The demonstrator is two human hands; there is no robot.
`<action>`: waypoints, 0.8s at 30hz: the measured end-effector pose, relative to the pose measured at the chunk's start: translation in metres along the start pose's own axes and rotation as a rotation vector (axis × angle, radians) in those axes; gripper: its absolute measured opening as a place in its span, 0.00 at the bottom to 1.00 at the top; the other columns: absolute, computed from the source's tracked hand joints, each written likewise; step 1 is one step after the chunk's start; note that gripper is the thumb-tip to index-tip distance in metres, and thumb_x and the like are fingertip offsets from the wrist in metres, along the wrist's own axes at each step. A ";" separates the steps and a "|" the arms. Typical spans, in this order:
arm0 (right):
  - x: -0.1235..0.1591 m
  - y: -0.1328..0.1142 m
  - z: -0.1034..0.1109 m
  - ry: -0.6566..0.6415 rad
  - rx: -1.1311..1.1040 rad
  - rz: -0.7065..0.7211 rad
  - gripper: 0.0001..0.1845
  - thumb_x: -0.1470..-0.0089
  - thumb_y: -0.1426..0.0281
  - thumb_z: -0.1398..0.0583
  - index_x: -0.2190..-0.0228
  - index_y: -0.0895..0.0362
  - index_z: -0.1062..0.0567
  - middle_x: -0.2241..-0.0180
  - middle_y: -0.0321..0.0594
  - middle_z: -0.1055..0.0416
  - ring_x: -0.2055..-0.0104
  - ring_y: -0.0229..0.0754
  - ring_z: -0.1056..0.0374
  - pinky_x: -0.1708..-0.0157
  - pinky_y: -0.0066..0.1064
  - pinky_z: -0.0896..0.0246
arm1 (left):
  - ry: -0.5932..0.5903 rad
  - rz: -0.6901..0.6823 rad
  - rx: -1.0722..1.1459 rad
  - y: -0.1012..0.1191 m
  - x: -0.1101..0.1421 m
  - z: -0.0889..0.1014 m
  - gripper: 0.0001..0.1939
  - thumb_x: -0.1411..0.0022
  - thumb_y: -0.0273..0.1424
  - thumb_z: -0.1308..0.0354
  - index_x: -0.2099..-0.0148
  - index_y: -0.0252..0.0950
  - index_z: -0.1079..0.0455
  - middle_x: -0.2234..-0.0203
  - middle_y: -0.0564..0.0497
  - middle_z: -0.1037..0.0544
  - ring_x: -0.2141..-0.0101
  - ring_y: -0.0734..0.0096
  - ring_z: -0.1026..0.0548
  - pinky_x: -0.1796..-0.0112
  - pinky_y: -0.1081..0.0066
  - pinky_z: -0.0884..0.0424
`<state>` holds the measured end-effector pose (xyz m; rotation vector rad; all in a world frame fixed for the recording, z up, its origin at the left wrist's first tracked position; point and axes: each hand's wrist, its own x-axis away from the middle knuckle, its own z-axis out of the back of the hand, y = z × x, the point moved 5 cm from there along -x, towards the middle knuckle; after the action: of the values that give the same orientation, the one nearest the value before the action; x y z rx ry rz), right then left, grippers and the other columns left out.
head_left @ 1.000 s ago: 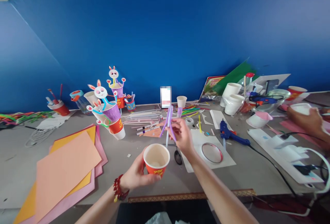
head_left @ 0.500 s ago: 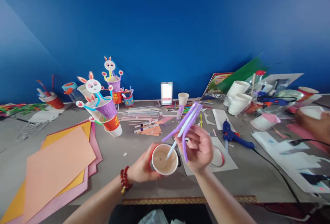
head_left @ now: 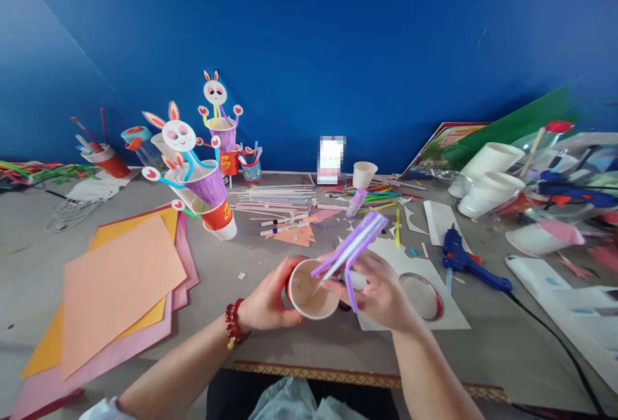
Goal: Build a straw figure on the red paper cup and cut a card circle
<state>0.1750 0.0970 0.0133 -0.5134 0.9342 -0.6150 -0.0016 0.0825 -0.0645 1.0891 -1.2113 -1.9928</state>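
Paper cup (head_left: 316, 304), lower centre of the frame, looks light and crushable, best held gently round its wall, where the left hand (head_left: 268, 301) grips it while the right hand (head_left: 386, 291) pinches bent drinking straws (head_left: 364, 243).

No legible txt; yellow ltrs (head_left: 228, 212) on red stacked cup (head_left: 214, 218) too sm. to read.

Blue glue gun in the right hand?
No, the right hand holds a purple-and-white straw bundle, while the blue glue gun is on the table.
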 end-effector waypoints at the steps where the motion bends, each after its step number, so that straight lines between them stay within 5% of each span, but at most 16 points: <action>1: -0.001 -0.001 0.000 0.012 0.016 0.021 0.13 0.45 0.73 0.34 0.57 0.49 0.22 0.59 0.39 0.20 0.60 0.44 0.24 0.59 0.32 0.29 | -0.003 0.005 0.000 0.000 0.000 0.000 0.37 0.45 0.40 0.34 0.38 0.40 0.45 0.47 0.39 0.31 0.49 0.51 0.28 0.51 0.56 0.29; 24: -0.001 -0.003 -0.003 0.102 0.045 0.105 0.18 0.45 0.75 0.35 0.53 0.49 0.24 0.66 0.39 0.21 0.66 0.43 0.25 0.63 0.34 0.31 | 0.007 0.005 0.022 -0.005 0.003 0.000 0.40 0.47 0.41 0.32 0.37 0.41 0.45 0.43 0.38 0.33 0.45 0.47 0.30 0.48 0.53 0.32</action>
<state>0.1706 0.0952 0.0145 -0.3931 1.0347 -0.5696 -0.0039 0.0824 -0.0704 1.1012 -1.2338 -1.9748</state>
